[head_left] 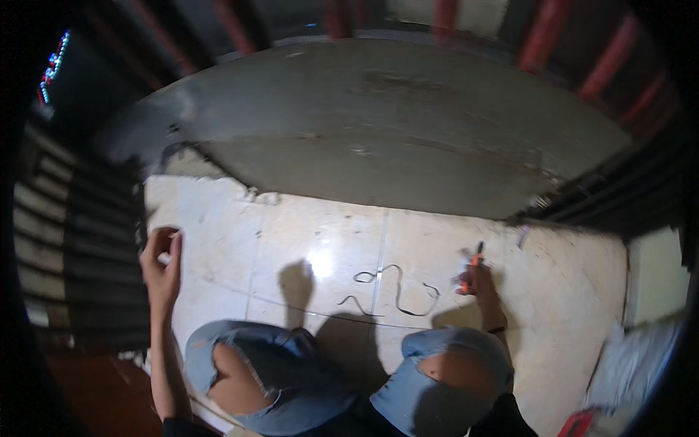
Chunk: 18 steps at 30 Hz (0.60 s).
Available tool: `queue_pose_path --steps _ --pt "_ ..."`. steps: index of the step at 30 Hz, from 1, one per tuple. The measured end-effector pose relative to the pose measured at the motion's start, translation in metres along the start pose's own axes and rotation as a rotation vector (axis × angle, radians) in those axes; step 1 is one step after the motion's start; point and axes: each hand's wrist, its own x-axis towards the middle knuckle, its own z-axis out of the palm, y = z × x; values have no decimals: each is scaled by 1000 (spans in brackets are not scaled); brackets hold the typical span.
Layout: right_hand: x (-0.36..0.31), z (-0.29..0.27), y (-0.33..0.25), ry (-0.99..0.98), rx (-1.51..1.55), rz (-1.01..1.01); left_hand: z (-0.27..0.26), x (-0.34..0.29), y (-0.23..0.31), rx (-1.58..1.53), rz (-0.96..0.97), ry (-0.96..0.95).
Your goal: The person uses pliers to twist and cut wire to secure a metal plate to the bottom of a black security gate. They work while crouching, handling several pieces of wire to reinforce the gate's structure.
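My left hand [162, 264] is raised at the left, over the edge of the tiled floor. Its thumb and fingers curl toward each other in a pinch; whatever they hold, if anything, is too small to make out. On the right, my right hand [478, 281] is closed around a small orange and black hand tool [476, 260], blurred, with its dark tip pointing away from me. Between the two hands, nearer the right one, a thin dark wire [399, 291] lies in loose curves on the floor. A shorter wire piece [357, 299] lies beside it.
Pale floor tiles [218, 226] meet a grey concrete step [378, 175] ahead. Red bars [542, 36] stand beyond it. Dark slatted metal [80, 240] flanks the left. At the lower right are a grey plastic bag [630, 368] and a red object [575, 424]. A small purplish item [523, 235] lies near the step.
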Motion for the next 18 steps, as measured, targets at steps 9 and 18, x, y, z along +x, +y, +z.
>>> queue_pose_path --steps 9,18 --pt "-100 31 -43 23 228 39 9 50 -86 -312 -283 76" --pt "-210 92 -150 -172 410 -33 -30 154 -108 -514 -282 60"
